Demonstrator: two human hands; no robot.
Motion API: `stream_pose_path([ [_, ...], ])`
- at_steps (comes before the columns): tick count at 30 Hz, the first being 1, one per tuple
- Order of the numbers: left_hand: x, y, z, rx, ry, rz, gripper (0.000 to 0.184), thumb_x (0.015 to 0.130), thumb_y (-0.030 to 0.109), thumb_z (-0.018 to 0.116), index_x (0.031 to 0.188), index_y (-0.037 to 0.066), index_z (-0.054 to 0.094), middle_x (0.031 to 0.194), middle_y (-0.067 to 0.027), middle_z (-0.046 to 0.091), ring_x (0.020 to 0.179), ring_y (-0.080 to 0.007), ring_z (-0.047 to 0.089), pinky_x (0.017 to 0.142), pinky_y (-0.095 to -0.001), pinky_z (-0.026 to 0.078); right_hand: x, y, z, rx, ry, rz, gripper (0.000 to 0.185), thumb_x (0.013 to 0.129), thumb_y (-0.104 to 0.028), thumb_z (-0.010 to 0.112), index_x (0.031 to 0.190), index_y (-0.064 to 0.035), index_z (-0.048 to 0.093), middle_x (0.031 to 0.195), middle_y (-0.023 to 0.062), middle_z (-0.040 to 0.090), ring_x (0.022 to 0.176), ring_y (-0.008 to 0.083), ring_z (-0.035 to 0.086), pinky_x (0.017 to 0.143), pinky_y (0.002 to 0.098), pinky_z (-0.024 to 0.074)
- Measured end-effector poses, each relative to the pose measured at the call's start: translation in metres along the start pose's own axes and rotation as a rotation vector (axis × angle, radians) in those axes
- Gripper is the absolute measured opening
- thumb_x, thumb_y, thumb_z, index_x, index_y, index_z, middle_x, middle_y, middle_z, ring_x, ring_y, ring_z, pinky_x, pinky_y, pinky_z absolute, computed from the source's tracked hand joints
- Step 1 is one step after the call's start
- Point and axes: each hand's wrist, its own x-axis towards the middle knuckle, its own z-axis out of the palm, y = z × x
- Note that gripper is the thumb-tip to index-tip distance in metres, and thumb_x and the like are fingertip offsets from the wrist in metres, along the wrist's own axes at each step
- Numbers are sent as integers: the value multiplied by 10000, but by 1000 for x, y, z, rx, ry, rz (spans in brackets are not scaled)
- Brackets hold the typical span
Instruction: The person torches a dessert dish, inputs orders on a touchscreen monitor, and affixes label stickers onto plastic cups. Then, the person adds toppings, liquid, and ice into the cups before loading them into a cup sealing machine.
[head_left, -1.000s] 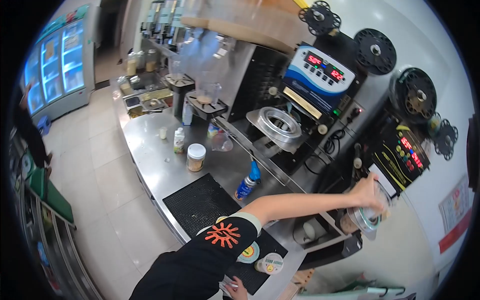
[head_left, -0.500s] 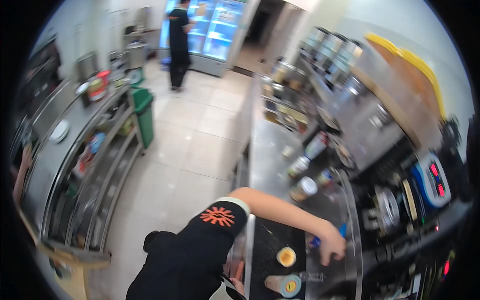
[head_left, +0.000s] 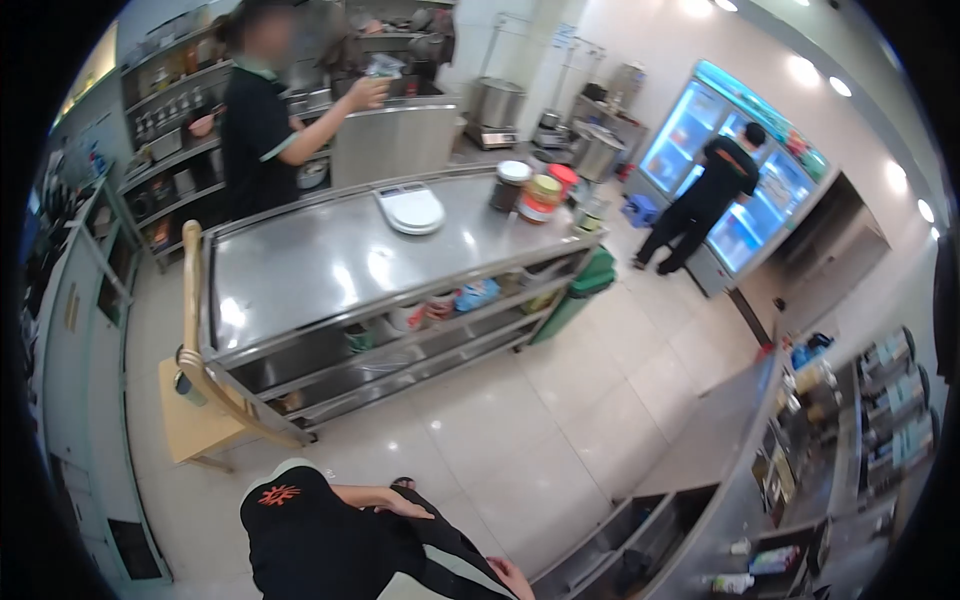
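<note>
In the head view, we are resting our left hand against a black cloth garment with a pale grey stripe near the lower edge, while our right hand is showing just beside it; we cannot tell whether either hand's fingers are clenched or released. Beyond, a long stainless-steel desk is bearing a flat white scale.
</note>
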Motion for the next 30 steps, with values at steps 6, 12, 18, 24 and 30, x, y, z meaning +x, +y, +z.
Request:
stream_pose_path([
  [6, 12, -51, -9, -75, 481, -78, 846, 798, 618, 316, 1271, -84, 305, 1316, -280, 292, 1260, -359, 245, 1048, -371, 177, 88, -160, 49, -125, -445, -93, 400, 902, -299, 444, 1187, -19, 468, 1032, 89, 574, 941, 146, 528, 820, 265, 413],
  [12, -32, -34, -22, -400, 649, 20, 767, 811, 560, 334, 1220, -87, 385, 1284, -289, 333, 1231, -379, 295, 1040, -382, 198, 121, -222, 78, -85, -816, -138, 373, 904, -273, 444, 1180, -24, 474, 1071, 85, 556, 986, 146, 512, 858, 264, 388],
  [18, -59, 9, -28, -792, 794, 206, 651, 836, 533, 293, 1183, 17, 482, 1236, -199, 453, 1147, -314, 423, 929, -333, 345, 168, -281, 64, -250, -1216, 9, 348, 903, -249, 450, 1159, -15, 485, 1099, 81, 542, 1025, 149, 497, 892, 263, 366],
  [24, -111, -30, -2, -903, 1032, 563, 508, 888, 464, 332, 1169, 74, 494, 1077, -108, 561, 935, -176, 519, 809, -299, 401, 213, -292, 194, -622, -1586, -51, 306, 874, -209, 517, 1072, 23, 514, 934, 84, 602, 811, 126, 564, 724, 257, 452],
  [30, -187, -126, 77, -1271, 1294, 555, 419, 884, 379, 393, 1102, 55, 545, 1049, -95, 573, 960, -187, 515, 838, -295, 395, 157, -281, 359, -912, -1771, -184, 288, 873, -183, 521, 1051, 43, 525, 1044, 114, 573, 931, 150, 551, 789, 268, 443],
])
